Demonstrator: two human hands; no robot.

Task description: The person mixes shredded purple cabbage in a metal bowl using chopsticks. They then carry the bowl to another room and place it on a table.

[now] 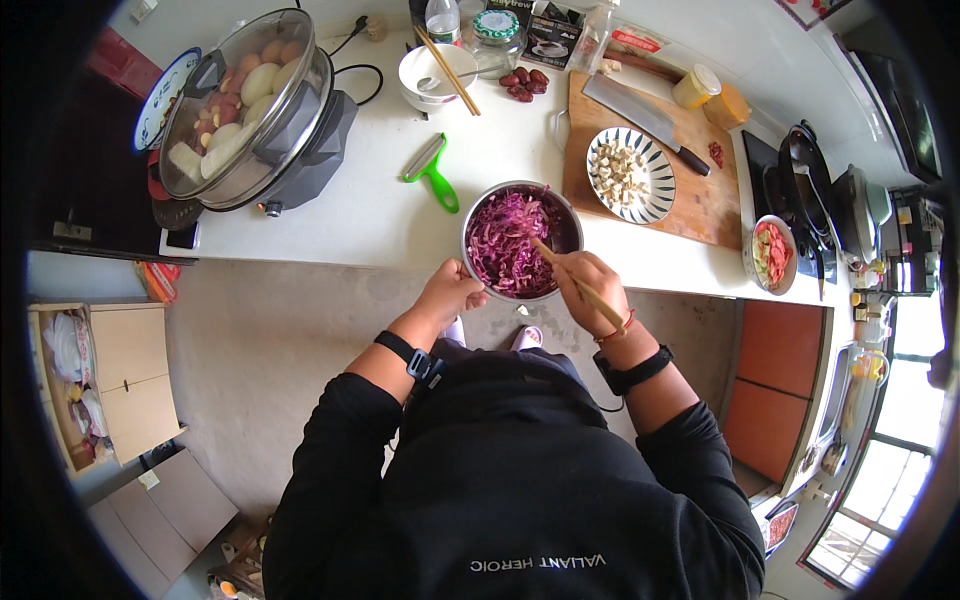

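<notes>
A round metal bowl (pixel 577 238) full of shredded purple cabbage (pixel 510 232) stands at the counter's front edge. My left hand (pixel 450 294) grips its rim at the lower left, thumb toward the rim. My right hand (pixel 591 292) is closed around wooden chopsticks (pixel 592 297), whose tips are in the cabbage. To the bowl's upper left lies a green-handled peeler (pixel 436 176). On its right, a patterned plate (pixel 660 187) of small pale cubes (pixel 621 174) rests on a wooden cutting board (pixel 701 214), beside a cleaver (pixel 637 116).
A steamer (pixel 255 127) with eggs and other food stands at the left. White bowls (pixel 424 71) with chopsticks and a spoon, dates (pixel 525 84) and a glass jar (pixel 495 45) are at the back. At the right are a bowl of red and green pieces (pixel 771 255) and a wok (pixel 806 176).
</notes>
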